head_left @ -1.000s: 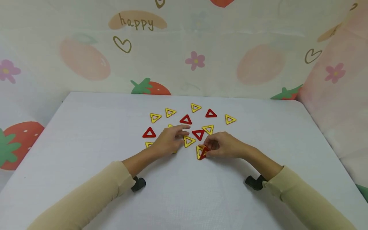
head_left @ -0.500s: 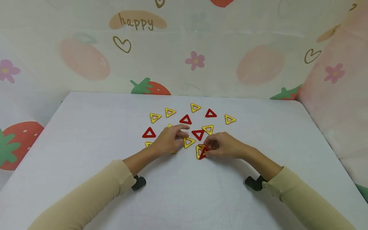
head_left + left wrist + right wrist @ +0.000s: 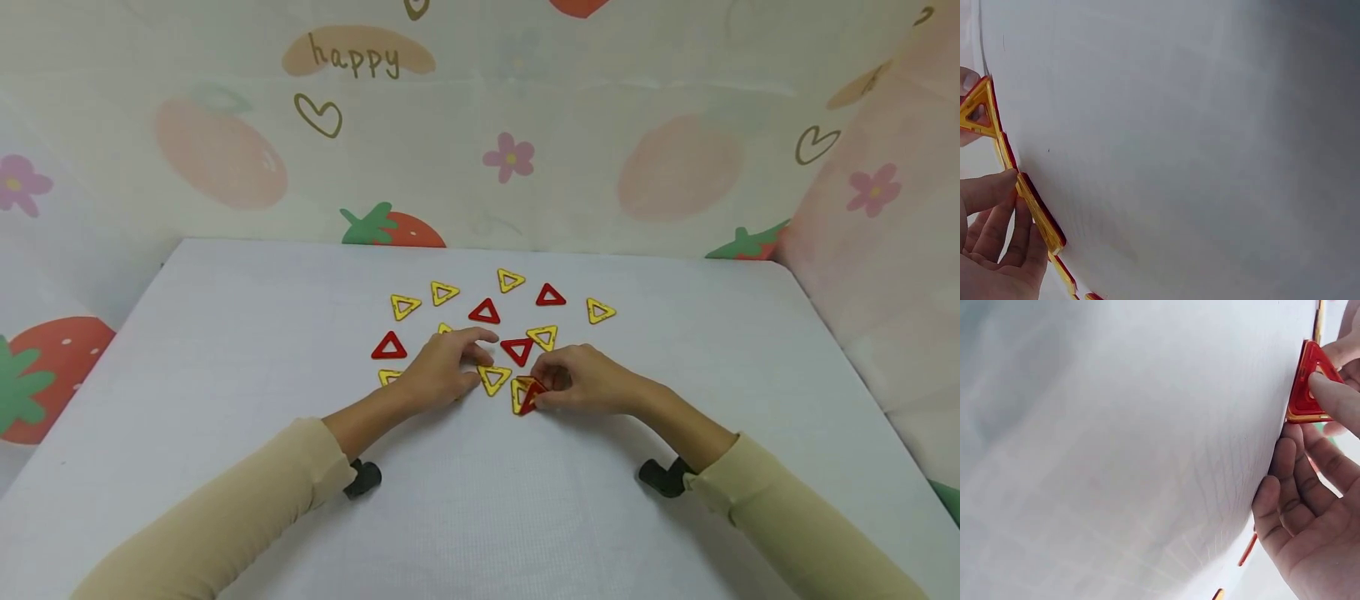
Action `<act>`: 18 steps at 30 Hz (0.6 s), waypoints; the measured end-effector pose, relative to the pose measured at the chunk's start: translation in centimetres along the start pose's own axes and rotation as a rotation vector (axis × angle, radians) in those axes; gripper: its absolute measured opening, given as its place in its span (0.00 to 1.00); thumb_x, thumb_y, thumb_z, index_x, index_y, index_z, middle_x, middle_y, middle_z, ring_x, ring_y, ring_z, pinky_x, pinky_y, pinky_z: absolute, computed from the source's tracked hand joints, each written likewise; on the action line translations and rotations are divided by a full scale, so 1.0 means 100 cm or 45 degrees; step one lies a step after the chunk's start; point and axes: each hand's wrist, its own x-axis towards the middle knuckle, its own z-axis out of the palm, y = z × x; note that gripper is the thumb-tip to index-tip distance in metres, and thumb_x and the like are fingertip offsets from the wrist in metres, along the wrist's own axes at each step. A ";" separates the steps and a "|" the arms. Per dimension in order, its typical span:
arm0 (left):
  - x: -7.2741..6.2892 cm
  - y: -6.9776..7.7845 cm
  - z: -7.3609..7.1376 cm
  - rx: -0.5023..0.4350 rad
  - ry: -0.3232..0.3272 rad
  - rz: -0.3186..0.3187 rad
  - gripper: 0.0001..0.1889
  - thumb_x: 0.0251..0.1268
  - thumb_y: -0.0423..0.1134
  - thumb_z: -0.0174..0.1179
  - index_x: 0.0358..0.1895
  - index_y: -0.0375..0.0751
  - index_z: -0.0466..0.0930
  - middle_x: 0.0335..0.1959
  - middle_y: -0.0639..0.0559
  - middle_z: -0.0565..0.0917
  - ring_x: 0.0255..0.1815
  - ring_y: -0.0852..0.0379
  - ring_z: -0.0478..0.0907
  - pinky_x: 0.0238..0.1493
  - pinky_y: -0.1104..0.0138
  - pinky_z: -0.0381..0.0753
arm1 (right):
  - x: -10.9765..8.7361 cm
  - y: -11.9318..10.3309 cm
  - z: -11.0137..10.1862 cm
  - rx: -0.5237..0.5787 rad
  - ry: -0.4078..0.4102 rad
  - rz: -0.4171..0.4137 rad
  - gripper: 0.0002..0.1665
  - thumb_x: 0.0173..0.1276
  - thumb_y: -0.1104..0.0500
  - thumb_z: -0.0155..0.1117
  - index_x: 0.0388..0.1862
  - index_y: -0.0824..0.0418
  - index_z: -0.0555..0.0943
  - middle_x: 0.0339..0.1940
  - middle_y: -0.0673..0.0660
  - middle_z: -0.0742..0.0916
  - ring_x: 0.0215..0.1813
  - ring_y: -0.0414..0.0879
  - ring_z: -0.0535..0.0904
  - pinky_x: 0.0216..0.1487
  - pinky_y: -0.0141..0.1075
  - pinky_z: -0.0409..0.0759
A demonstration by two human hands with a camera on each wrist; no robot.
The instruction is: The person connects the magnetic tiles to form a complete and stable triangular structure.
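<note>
— Yellow triangle tile point(image 3: 495, 368) has turned and slid toward six o'clock.
— Left hand point(image 3: 444, 368)?
— Spread, fingertips touching the tile's ten-o'clock corner.
— Right hand point(image 3: 588, 379)?
— Pinching a raised red triangle tile point(image 3: 1301, 397), at the yellow tile's four o'clock.

White tabletop point(image 3: 480, 525), its far right corner rounded, bordered behind by a pale backdrop point(image 3: 577, 108) printed with strawberries point(image 3: 412, 231), pink flowers point(image 3: 509, 158), heart outlines point(image 3: 318, 116) and the word "happy" point(image 3: 356, 60). A pinkish side panel point(image 3: 907, 292) stands at right. Lighting is soft, shadows diffuse.
</note>
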 end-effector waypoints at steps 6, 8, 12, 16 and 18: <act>0.000 -0.001 0.001 -0.009 -0.002 0.010 0.26 0.62 0.25 0.65 0.64 0.39 0.74 0.44 0.50 0.87 0.54 0.54 0.80 0.64 0.60 0.75 | 0.001 -0.002 0.000 -0.015 -0.006 0.006 0.12 0.63 0.57 0.73 0.44 0.58 0.84 0.30 0.47 0.82 0.37 0.43 0.76 0.40 0.34 0.78; 0.000 -0.001 0.001 -0.013 -0.007 0.011 0.26 0.61 0.25 0.66 0.64 0.39 0.74 0.44 0.50 0.87 0.53 0.54 0.80 0.63 0.60 0.76 | 0.002 -0.001 0.000 -0.026 -0.005 0.015 0.12 0.63 0.57 0.73 0.44 0.57 0.84 0.30 0.47 0.82 0.37 0.43 0.76 0.40 0.34 0.78; -0.001 -0.001 0.001 -0.013 -0.012 0.015 0.26 0.61 0.27 0.67 0.63 0.39 0.75 0.42 0.51 0.87 0.52 0.54 0.80 0.63 0.60 0.76 | 0.002 -0.002 0.000 -0.041 -0.002 0.025 0.12 0.63 0.57 0.73 0.44 0.57 0.84 0.30 0.47 0.82 0.36 0.43 0.76 0.39 0.34 0.78; -0.002 0.001 0.001 -0.005 -0.010 0.008 0.26 0.60 0.27 0.68 0.63 0.39 0.75 0.40 0.52 0.87 0.50 0.55 0.80 0.63 0.59 0.76 | 0.001 -0.005 -0.001 -0.040 -0.003 0.026 0.13 0.64 0.57 0.73 0.45 0.58 0.84 0.30 0.47 0.82 0.36 0.43 0.76 0.39 0.34 0.79; -0.002 0.001 0.002 -0.005 -0.009 0.005 0.26 0.60 0.27 0.68 0.63 0.39 0.75 0.41 0.52 0.87 0.50 0.55 0.81 0.62 0.60 0.77 | 0.000 -0.005 -0.001 -0.042 -0.005 0.032 0.13 0.64 0.57 0.73 0.45 0.58 0.83 0.30 0.47 0.82 0.36 0.43 0.75 0.39 0.34 0.78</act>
